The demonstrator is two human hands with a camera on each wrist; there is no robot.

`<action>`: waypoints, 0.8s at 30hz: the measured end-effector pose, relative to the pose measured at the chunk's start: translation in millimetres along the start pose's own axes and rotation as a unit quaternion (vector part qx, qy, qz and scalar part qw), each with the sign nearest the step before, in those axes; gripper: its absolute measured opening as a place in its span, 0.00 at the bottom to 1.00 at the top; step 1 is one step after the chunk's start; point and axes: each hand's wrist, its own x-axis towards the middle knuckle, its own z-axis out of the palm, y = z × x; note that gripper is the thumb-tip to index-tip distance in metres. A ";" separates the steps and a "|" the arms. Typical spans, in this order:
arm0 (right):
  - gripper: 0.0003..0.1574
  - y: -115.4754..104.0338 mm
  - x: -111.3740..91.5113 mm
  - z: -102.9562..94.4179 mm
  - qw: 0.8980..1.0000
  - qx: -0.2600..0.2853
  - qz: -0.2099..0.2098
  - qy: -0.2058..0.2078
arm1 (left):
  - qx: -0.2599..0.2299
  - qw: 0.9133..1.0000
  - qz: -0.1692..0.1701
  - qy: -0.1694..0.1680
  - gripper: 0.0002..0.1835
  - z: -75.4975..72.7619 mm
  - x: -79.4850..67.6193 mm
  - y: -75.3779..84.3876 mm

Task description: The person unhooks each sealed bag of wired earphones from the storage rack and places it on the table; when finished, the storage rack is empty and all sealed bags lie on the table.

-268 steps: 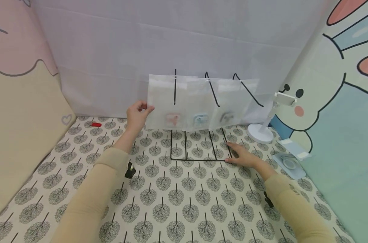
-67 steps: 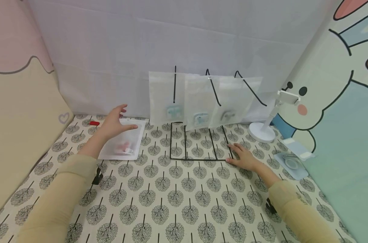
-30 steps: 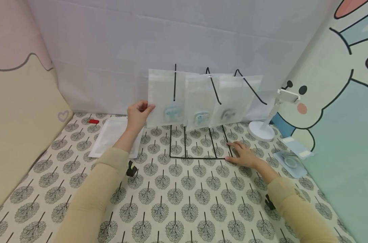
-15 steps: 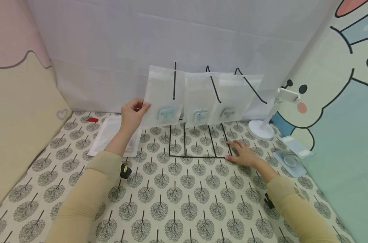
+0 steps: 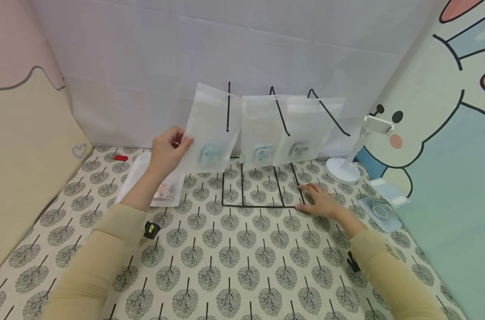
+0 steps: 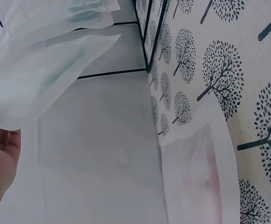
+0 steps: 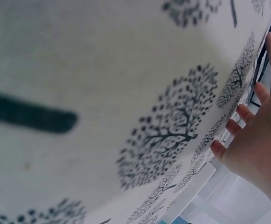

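My left hand [image 5: 166, 151] pinches the left edge of a translucent white zip bag [image 5: 212, 124] with a light blue item inside. The bag slants to the left, its upper right part at the left hook of a black wire rack [image 5: 258, 206]. Two similar bags hang from the other hooks: a middle bag [image 5: 260, 120] with a blue item, and a right bag [image 5: 302, 129] with a dark grey one. My right hand [image 5: 320, 202] rests at the rack base's right front corner, fingers spread. In the left wrist view, the gripped bag [image 6: 37, 88] swings out from the rack.
Another bag [image 5: 176, 200] with a pink item lies on the tablecloth, partly behind my left forearm. A small red object [image 5: 121, 158] is at the back left. On the right stand a white phone stand [image 5: 342, 171] and a pale blue folding stand [image 5: 380, 213].
The pink-item bag was laid on the table earlier. My left hand then took the blue-item bag's edge and has drawn it left and toward me. My right hand stays on the rack.
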 end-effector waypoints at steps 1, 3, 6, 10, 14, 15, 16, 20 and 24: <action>0.50 0.4 0.5 -0.8 1.000 -0.001 0.003 0.000 | 0.002 1.000 0.004 -0.002 0.09 -1.2 -0.2 1.4; 0.50 1.7 1.3 -2.5 1.000 0.001 0.007 -0.004 | 0.006 1.000 0.009 -0.005 0.08 -3.6 -0.8 4.8; 0.50 4.7 2.2 -5.1 1.000 0.006 0.012 -0.014 | 0.012 1.000 0.014 -0.010 0.08 -8.0 -2.0 10.6; 0.52 10.1 3.0 -9.1 0.999 0.018 0.001 -0.027 | 0.022 1.000 0.012 -0.017 0.08 -15.0 -4.0 18.1; 0.53 16.5 4.2 -11.7 0.998 0.051 -0.010 -0.040 | 0.033 0.999 0.006 -0.027 0.08 -21.5 -4.7 22.4; 0.54 18.2 4.6 -11.7 0.997 0.058 -0.010 -0.043 | 0.037 0.999 0.004 -0.029 0.09 -23.2 -4.9 23.2; 0.54 19.3 5.0 -11.7 0.997 0.060 -0.013 -0.047 | 0.041 0.999 0.005 -0.030 0.09 -24.8 -5.0 24.3; 0.52 21.9 6.3 -12.0 0.996 0.063 -0.031 -0.062 | 0.054 0.998 0.011 -0.034 0.10 -32.4 -6.8 31.2; 0.52 23.0 8.6 -13.3 0.996 0.051 -0.039 -0.068 | 0.067 0.997 0.012 -0.033 0.11 -40.1 -8.9 37.7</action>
